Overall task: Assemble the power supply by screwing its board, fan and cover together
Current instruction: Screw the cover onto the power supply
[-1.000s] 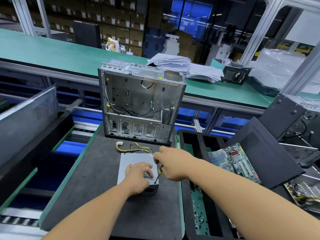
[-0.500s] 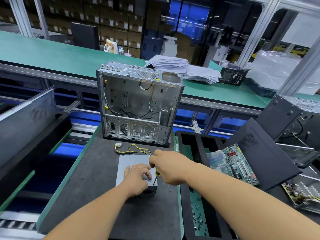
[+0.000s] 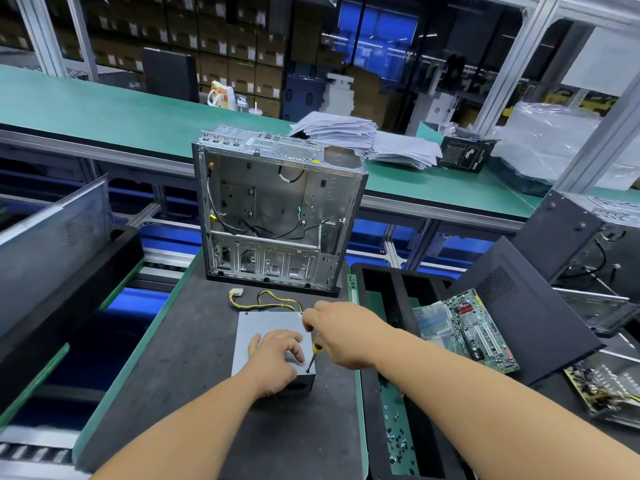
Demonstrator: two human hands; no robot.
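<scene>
A grey power supply box lies on a black mat, its yellow and black cable bundle trailing toward the computer case. My left hand rests on the box's top cover, fingers spread and slightly bent. My right hand grips a small screwdriver with a yellow and black handle. Its tip stands on the box's near right corner, tilted slightly.
An open silver computer case stands upright behind the box. A black tray to the right holds several loose screws. A green circuit board and black case panels lie farther right. A black foam block sits on the left.
My right hand has shifted a little while it holds the screwdriver on the corner. My left hand stays on the cover. The view has drifted slightly.
</scene>
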